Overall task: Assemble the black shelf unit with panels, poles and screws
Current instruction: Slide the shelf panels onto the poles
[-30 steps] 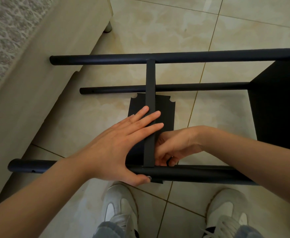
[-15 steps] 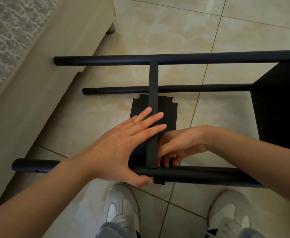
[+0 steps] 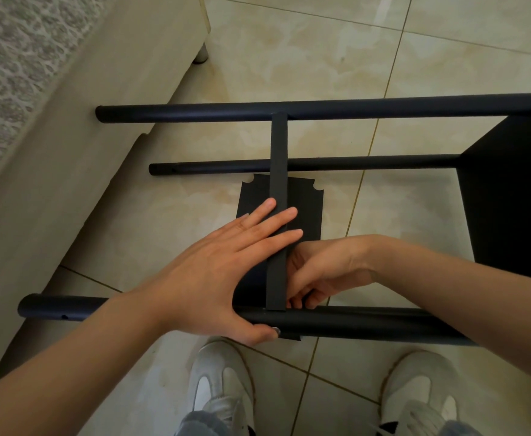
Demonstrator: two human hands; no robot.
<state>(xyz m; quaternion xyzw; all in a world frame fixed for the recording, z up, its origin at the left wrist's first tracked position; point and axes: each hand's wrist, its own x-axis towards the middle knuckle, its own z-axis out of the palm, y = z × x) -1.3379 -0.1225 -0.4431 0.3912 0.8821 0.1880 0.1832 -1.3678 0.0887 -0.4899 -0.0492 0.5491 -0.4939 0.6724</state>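
The black shelf unit lies on its side on the tiled floor, with a far pole point(image 3: 195, 112), a lower pole point(image 3: 213, 167) and a near pole point(image 3: 368, 322). A black end panel point(image 3: 509, 199) joins them at the right. A middle panel point(image 3: 278, 152), seen edge-on, spans from the far pole to the near pole. My left hand point(image 3: 220, 272) presses flat on that edge, thumb hooked under the near pole. My right hand point(image 3: 324, 272) has its fingers curled at the joint of panel and near pole, pinching a small black screw that is mostly hidden. A loose panel point(image 3: 308, 209) with notched corners lies on the floor beneath.
A beige upholstered furniture base point(image 3: 69, 152) with a short leg point(image 3: 200, 55) runs along the left, close to the poles' free ends. My two white shoes point(image 3: 220, 385) point(image 3: 421, 388) stand just in front of the near pole.
My right fingers have shifted slightly at the joint, and the small black round piece seen between them earlier is now covered. My left hand has stayed flat on the panel edge.
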